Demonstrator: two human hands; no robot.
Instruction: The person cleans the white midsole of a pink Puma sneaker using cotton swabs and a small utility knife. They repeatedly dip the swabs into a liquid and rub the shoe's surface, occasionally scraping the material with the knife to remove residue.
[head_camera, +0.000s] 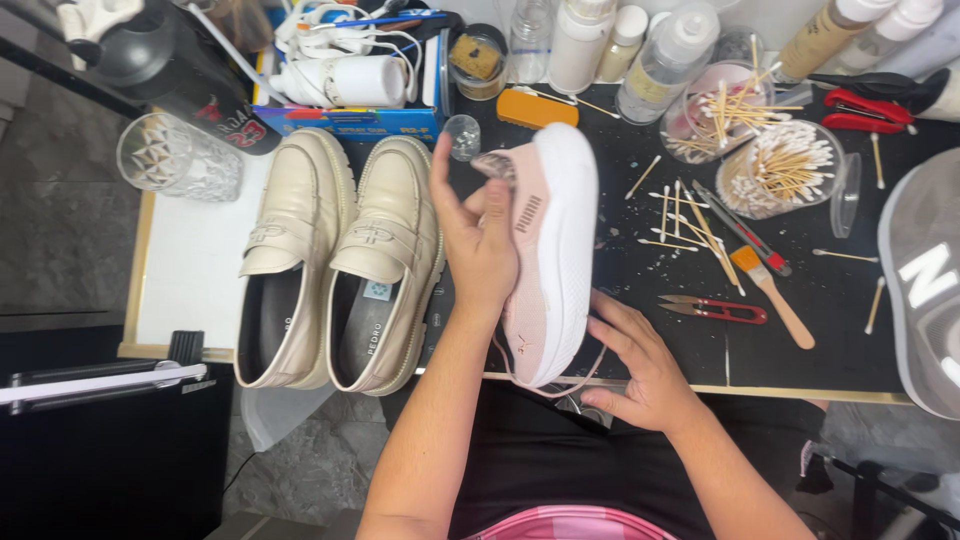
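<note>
You see a pink knit sneaker (540, 250) with smooth white rubber sole, glossy cream leather loafers (340, 260), a matt black surface (800, 300) and a cut-glass tumbler (178, 158).

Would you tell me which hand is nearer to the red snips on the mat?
The right hand. It rests at the pink sneaker's heel end, just left of the red snips. The left hand grips the sneaker's far side, farther from them.

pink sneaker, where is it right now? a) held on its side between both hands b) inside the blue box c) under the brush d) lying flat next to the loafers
a: the pink sneaker is turned on its side with its white sole showing, the left hand gripping its upper and the right hand at its heel end.
</note>
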